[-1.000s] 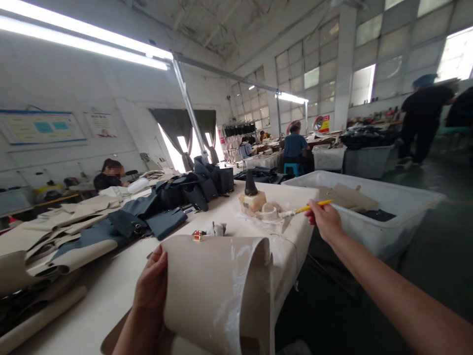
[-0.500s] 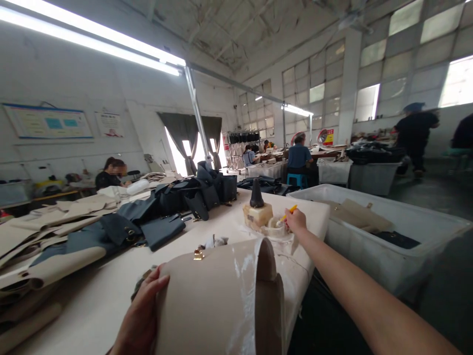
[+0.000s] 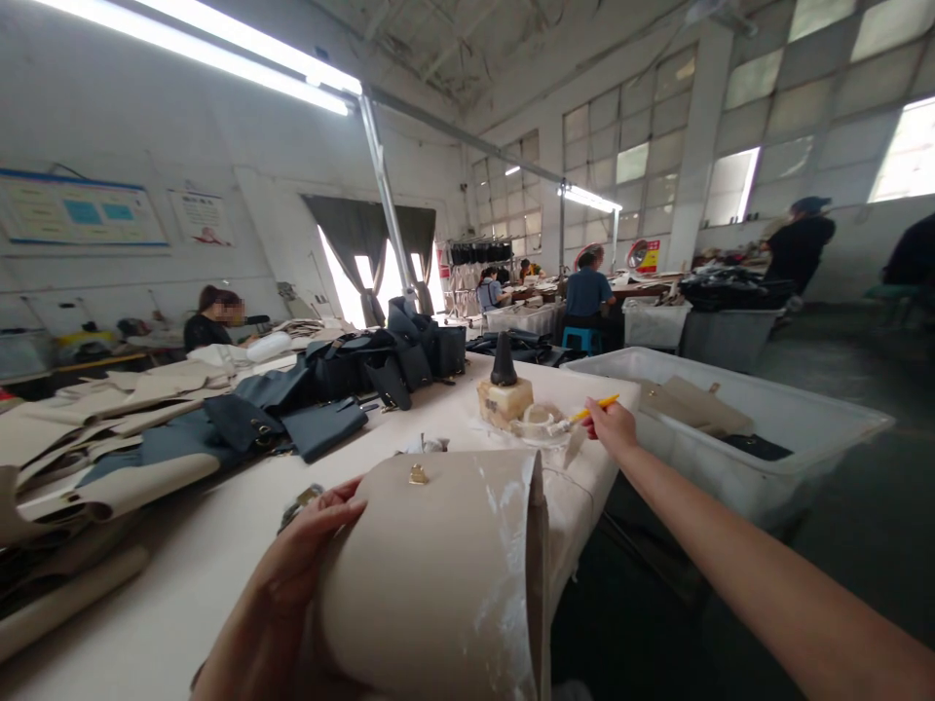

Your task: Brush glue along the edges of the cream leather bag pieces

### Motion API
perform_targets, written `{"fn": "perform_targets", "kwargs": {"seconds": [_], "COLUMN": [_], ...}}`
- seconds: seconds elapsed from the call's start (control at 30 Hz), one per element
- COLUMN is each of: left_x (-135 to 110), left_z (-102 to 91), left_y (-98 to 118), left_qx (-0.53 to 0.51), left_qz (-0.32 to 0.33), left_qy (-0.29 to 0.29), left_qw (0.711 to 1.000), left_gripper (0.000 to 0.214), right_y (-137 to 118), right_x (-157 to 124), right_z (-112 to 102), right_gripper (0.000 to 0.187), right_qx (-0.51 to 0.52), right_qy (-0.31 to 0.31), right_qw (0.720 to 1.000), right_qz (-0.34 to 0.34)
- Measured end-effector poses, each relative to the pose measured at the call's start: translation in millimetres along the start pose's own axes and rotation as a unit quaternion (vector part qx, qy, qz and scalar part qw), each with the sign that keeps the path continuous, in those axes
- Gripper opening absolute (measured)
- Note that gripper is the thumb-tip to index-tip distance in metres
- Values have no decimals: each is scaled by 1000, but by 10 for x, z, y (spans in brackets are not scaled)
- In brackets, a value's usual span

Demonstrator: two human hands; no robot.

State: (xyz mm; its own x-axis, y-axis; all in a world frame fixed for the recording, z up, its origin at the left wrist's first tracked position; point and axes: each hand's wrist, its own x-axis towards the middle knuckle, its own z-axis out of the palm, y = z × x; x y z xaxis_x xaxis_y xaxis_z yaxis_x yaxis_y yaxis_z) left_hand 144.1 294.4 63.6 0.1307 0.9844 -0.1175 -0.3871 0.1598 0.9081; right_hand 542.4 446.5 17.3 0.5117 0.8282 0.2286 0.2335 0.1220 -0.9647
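Note:
My left hand [image 3: 321, 531] grips the left edge of a beige bag body [image 3: 424, 565], fingers on its outer face and the rest partly hidden. A gold clasp [image 3: 417, 474] sits near its upper edge. Wet whitish streaks shine along its right side, beside the open rim. In my right hand [image 3: 615, 426] is a brush with a yellow handle [image 3: 605, 401]. Its whitened tip is at the right edge of a white-crusted bowl [image 3: 542, 421]; contact is hard to tell. A yellowish block [image 3: 504, 401] carrying a black cone [image 3: 504, 358] stands beside the bowl.
Dark blue bag pieces [image 3: 321, 428] and beige pieces [image 3: 146, 399] are heaped along the table's left. A white plastic bin [image 3: 810, 453] holding bag parts stands right of the table edge. Several people work farther back; a lamp pole [image 3: 384, 185] rises behind the heap.
The brush has come rightward from inside the bowl to its edge, with my right hand. My left hand and the bag body have shifted right, and the bag has turned slightly.

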Motion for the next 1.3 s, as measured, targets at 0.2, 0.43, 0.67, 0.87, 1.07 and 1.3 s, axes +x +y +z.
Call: {"fn": "perform_targets", "kwargs": {"seconds": [0.2, 0.43, 0.67, 0.87, 1.07, 1.3], "left_x": [62, 156, 189, 192, 205, 195], "left_z": [-35, -81, -124, -116, -101, -76], "left_y": [-29, -126, -161, -184, -223, -233], "left_qx": [38, 41, 48, 36, 40, 40], "left_qz": [1, 33, 52, 49, 39, 37], "left_qy": [-20, -24, -35, -41, -55, -50], "left_qw": [999, 998, 997, 997, 997, 997], "left_gripper": [48, 53, 51, 45, 45, 49], "right_y": [-64, -104, -67, -14, -19, -64], "right_x": [-747, -1685, -2067, -2251, -1815, -1608], "right_z": [-521, -791, -691, -800, -553, -410], "right_gripper": [37, 44, 41, 39, 38, 38], "right_qx": [98, 108, -34, -42, -29, -49], "right_qy": [-11, -120, -236, -242, -144, -130], "right_qw": [995, 987, 971, 969, 986, 986], "right_qz": [-17, 3, -31, -15, -84, -96]}}
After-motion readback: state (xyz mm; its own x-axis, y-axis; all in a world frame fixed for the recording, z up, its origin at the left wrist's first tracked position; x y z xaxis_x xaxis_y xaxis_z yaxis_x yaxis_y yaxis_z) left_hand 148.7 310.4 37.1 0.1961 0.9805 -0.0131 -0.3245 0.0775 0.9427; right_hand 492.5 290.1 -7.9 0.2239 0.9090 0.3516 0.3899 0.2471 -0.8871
